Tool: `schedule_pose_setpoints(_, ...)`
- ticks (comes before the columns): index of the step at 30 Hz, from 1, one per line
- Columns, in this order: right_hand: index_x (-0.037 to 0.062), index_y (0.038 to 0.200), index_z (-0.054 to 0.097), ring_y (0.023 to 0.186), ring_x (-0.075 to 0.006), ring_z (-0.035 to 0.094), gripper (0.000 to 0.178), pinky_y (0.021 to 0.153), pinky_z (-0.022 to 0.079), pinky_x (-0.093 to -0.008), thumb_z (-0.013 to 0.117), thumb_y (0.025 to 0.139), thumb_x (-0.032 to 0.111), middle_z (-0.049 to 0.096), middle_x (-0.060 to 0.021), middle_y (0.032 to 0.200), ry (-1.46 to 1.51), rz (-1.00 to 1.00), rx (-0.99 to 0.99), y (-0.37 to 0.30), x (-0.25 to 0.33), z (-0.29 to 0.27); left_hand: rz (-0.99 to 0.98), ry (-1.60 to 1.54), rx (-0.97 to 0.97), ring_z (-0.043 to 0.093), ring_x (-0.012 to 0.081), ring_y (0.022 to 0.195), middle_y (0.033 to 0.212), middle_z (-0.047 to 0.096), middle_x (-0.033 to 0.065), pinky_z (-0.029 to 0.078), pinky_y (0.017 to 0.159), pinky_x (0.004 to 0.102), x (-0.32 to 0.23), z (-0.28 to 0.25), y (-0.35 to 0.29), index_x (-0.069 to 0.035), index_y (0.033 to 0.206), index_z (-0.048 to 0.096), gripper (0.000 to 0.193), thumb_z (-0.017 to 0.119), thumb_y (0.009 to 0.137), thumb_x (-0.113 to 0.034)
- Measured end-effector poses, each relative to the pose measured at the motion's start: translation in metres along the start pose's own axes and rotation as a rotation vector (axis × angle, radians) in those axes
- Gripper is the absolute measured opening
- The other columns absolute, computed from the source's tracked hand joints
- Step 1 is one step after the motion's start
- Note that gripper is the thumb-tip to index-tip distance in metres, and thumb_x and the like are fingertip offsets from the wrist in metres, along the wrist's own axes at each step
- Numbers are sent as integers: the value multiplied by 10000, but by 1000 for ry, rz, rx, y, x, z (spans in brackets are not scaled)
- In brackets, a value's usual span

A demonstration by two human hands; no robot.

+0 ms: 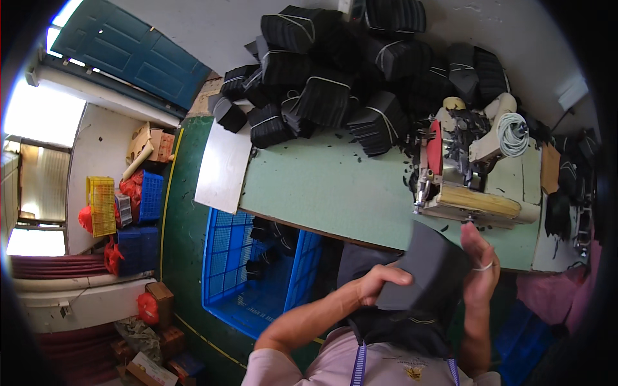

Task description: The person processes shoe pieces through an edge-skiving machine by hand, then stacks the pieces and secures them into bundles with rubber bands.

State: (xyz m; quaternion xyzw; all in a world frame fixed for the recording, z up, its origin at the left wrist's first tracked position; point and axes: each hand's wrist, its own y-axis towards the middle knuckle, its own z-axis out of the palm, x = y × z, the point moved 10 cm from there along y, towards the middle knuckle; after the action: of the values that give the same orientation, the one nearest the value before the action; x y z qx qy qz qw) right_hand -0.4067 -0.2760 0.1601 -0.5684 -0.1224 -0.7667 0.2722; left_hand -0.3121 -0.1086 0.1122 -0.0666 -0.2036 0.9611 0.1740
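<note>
Dark stack (432,267) is clamped in the left hand (380,282); raised right hand (481,269), fingers extended, possibly touches it.

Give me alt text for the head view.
A person's left hand holds a dark stack, the right hand beside it. Ahead, tied black bundles and a machine sit on a green table; a blue crate stands left.

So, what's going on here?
Someone's left hand holds a dark stack, thumb on top. The right hand, with a white band across it, is open at the stack's right side; whether it touches is unclear. On the green bench, tied black bundles are piled at the back, and a machine stands to the right.
</note>
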Motion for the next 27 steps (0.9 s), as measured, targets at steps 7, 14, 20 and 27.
schedule_pose_setpoints(7,-6,731,620,771,-278,653,368,755,493,-429,559,988,250,664,-157,782,-1126,250,-285,16,-90,-221,103,-179,23,670,323,1111,1230,655,231,532,1002,422,-7,-35,6,51,1355,523,652,705,767,-164)
schedule_pose_setpoints(14,25,983,527,962,-404,550,200,843,437,-464,613,804,6,580,-189,1001,-1734,-70,-355,45,-62,-218,199,50,-198,661,297,1086,1228,641,198,520,986,404,-29,-42,-14,41,1395,462,734,732,765,-221)
schedule_pose_setpoints(20,133,1569,247,1338,-261,455,951,1117,352,-377,809,838,362,427,-133,1474,-9,285,166,-4,-80,6,402,190,-239,588,289,1189,1286,576,172,465,1036,405,-56,-43,-23,12,1455,372,854,767,733,-214)
schedule_pose_setpoints(27,102,1579,163,1260,-275,491,1124,1090,381,-377,870,713,221,457,-171,1391,81,494,254,27,-101,144,617,878,-687,405,323,1358,1481,373,229,347,1122,401,-108,-64,-41,6,1564,181,1119,865,716,-252)
